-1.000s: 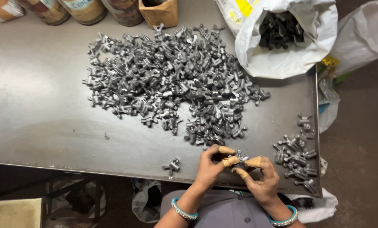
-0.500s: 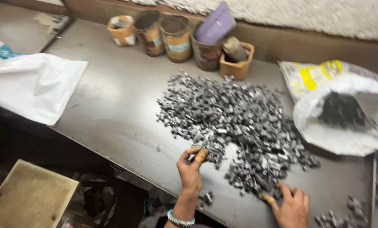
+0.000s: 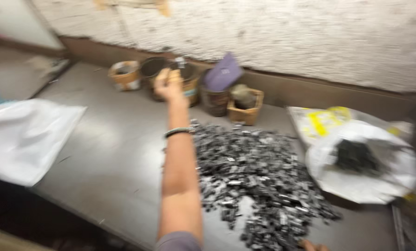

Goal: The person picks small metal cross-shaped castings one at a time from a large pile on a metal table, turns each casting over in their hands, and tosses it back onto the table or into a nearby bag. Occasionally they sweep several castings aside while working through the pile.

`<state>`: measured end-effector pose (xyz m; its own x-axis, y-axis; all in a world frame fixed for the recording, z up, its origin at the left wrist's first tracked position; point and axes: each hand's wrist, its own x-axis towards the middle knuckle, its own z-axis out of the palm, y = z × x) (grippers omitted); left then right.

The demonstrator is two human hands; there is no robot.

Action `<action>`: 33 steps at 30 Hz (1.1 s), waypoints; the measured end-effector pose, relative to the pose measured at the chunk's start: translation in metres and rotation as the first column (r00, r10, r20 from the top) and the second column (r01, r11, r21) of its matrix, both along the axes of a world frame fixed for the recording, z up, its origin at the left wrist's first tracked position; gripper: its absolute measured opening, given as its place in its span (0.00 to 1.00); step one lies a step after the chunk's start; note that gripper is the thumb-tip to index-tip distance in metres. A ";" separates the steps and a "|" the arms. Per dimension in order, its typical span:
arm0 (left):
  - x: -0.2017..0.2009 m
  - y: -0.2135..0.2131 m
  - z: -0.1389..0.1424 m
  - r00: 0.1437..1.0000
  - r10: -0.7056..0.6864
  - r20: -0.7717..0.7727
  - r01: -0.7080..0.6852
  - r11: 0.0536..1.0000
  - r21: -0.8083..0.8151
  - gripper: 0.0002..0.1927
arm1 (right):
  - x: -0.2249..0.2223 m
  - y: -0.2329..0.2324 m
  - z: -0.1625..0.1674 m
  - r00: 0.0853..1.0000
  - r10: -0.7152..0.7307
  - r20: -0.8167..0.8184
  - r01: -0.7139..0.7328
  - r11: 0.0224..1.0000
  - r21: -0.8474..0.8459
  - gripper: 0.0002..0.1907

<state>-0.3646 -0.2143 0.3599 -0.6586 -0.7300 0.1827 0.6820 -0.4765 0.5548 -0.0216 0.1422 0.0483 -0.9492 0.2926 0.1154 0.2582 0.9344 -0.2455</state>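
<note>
**Left hand at the tins**

Left hand (image 3: 167,82) stretched out, fingers closed on something small, blurred; just above a tin (image 3: 153,69). Looks like the drop-off step; next calls for letting go over it. Right hand (image 3: 313,245) barely shows, state unclear, beside the parts heap (image 3: 259,181) on the worktop (image 3: 110,158).
</note>
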 end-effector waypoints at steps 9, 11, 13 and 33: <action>0.085 0.090 -0.141 0.916 -0.212 0.342 0.355 0.826 -0.438 0.11 | 0.013 0.048 0.039 0.971 0.080 0.224 -0.006 0.949 -0.315 0.19; 0.128 0.102 -0.180 0.878 -0.241 0.413 0.436 0.757 -0.486 0.14 | 0.024 0.058 0.044 0.979 0.118 0.166 -0.058 0.943 -0.328 0.21; 0.168 0.111 -0.215 0.818 -0.294 0.495 0.535 0.706 -0.465 0.16 | 0.037 0.066 0.043 0.983 0.180 0.045 -0.156 0.934 -0.320 0.23; 0.360 0.220 -0.312 0.696 -0.259 0.669 0.717 0.218 -0.662 0.18 | 0.124 0.104 0.021 0.991 0.136 0.016 -0.113 0.873 -0.474 0.21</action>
